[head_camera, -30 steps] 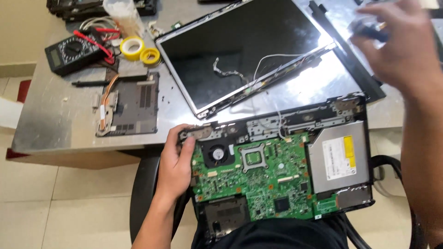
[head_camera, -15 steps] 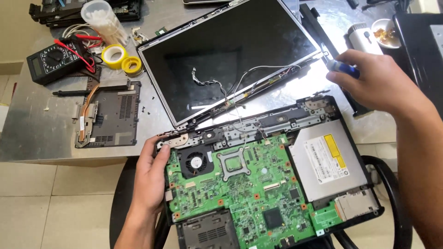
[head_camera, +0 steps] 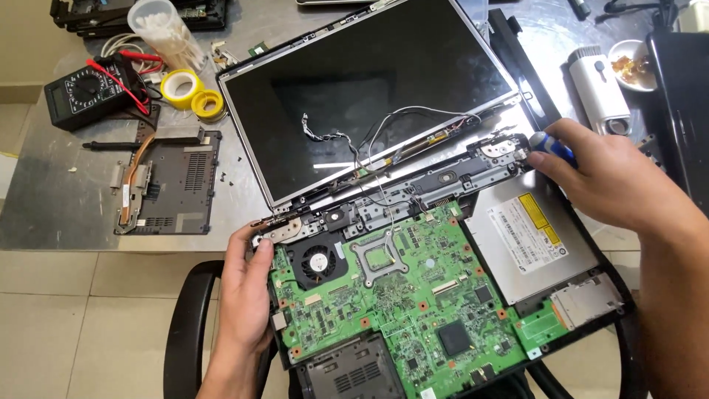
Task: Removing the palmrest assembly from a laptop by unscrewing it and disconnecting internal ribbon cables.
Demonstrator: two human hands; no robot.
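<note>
**A:** While the opened laptop (head_camera: 443, 295) sits at the near edge of the tabletop (head_camera: 59, 199), partly overhanging it, where are the hands?

**B:** Left hand (head_camera: 247, 295) grips the near-left side of the chassis. Thumb up by the left hinge bracket (head_camera: 277, 229), fingers wrapped under the edge, clamped on the frame. Right hand (head_camera: 613, 185) is at the far-right corner, fingers together around a blue-handled screwdriver (head_camera: 550, 145). Tip points at the right hinge bracket (head_camera: 502, 148); can't tell if it's seated in a screw.

**A:** Board state?

**B:** Green motherboard (head_camera: 413, 310) fully exposed. Black fan (head_camera: 317, 262) at its far-left, bare square CPU bracket (head_camera: 380, 255) just right of it. Silver optical drive (head_camera: 528, 236) to the right of the board, in its bay.

**A:** Screen?

**B:** LCD panel (head_camera: 362, 89) lying flat on the tabletop, just beyond the chassis, bezel off. Loose thin cables (head_camera: 384, 129) trail across the glass down toward the hinge bar.

**A:** Rest of the tabletop?

**B:** Left: black bottom cover (head_camera: 177, 185) with a copper heatpipe heatsink (head_camera: 133, 185) lying on it. Far-left: multimeter (head_camera: 92, 92) with red leads, two yellow tape rolls (head_camera: 192, 96), clear tub of cotton swabs (head_camera: 166, 33). Far-right: white cylindrical tool (head_camera: 602, 85) beside a small dish (head_camera: 631, 63).
</note>
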